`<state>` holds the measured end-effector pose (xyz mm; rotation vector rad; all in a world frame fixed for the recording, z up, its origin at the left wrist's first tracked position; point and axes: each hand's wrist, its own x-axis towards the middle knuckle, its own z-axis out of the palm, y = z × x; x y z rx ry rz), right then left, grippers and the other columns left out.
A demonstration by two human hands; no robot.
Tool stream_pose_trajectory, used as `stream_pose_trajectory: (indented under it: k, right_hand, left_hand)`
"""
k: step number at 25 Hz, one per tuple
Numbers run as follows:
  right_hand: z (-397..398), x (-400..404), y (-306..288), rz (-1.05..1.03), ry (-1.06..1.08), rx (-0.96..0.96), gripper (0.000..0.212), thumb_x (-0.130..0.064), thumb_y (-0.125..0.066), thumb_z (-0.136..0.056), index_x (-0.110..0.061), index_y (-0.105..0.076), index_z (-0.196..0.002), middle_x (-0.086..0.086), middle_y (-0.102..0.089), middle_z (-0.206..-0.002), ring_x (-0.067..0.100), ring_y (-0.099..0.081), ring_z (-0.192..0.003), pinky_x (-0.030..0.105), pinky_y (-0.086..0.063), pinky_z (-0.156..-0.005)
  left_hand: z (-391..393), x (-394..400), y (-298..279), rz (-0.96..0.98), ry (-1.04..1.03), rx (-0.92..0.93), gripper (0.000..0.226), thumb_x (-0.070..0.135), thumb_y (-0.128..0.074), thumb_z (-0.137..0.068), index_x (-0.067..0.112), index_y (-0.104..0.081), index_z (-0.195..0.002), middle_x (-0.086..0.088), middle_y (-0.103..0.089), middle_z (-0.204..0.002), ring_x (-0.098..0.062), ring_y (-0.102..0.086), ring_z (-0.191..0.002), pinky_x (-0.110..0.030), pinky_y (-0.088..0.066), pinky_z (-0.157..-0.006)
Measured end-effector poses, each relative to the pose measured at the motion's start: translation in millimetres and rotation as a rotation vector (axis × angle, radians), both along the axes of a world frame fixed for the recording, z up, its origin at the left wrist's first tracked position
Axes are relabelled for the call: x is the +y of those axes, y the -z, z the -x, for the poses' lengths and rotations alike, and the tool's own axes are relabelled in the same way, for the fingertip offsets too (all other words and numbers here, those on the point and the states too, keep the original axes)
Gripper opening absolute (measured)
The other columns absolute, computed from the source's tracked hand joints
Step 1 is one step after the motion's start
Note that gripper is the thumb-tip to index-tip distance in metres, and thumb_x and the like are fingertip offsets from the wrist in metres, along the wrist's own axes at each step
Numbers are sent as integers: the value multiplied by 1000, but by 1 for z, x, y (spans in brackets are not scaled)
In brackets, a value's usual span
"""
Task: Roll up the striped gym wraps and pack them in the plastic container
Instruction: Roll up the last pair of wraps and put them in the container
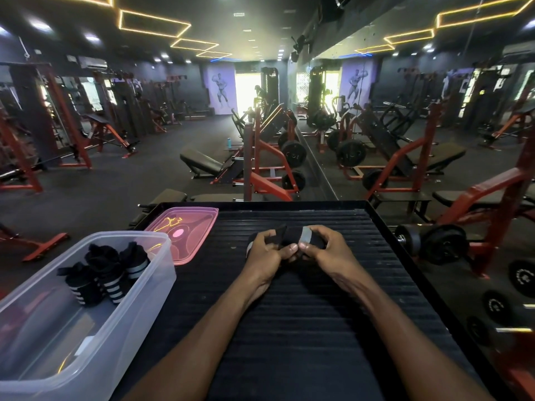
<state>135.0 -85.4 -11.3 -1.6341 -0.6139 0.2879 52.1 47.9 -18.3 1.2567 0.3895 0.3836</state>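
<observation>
Left hand point(267, 251) and right hand point(324, 247) both pinch one black gym wrap point(292, 237) with a grey stripe, low over the ribbed black table point(289, 328), likely keeping the roll tight. Left of them, the clear plastic container point(144, 296) holds three rolled wraps point(111, 273) upright. Its pink lid point(185, 227) lies just behind, off for loading.

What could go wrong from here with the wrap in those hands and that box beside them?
1. The wrap is only pinched between the left hand and right hand; a loose end sticks up, so the roll might spring open.
2. The plastic container seems to overhang the ribbed black surface; a careless drop could tip it.
3. The three rolled wraps inside stand upright and might topple when another is added.
</observation>
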Motion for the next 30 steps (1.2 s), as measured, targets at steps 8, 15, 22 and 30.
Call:
stream_pose_trajectory:
  k: [8,15,22,30]
  right_hand:
    - [0,0,4,283,-85,-68,39,-25,-75,-87,-26,-53,-119,-1,-66,-111,20,-67,-102,43,-61,-83]
    - [11,-1,3,342,-47,-214,46,-17,-72,-89,-25,-49,-128,-3,-65,-109,6,-62,-94,17,-48,-71]
    - [12,3,6,357,15,-214,52,-26,-79,-82,-23,-47,-123,-2,-64,-114,12,-63,-98,26,-51,-76]
    - [15,7,6,363,94,-206,51,-21,-82,-81,-23,-51,-120,-3,-58,-118,15,-59,-108,26,-47,-86]
  left_hand:
    - [-3,3,5,-168,-72,31,58,7,-78,-82,16,-48,-131,-11,-75,-105,-23,-75,-94,-41,-60,-86]
    - [2,-5,-1,-314,-92,65,64,15,-84,-78,22,-44,-127,-4,-76,-99,-14,-76,-84,-31,-60,-80]
    - [9,8,-9,-386,-12,28,33,20,-73,-89,18,-58,-118,4,-76,-96,-10,-72,-91,-26,-56,-81]
    - [7,31,-13,-452,-518,44,11,14,-58,-94,22,-64,-90,4,-70,-92,-12,-66,-89,-33,-53,-86]
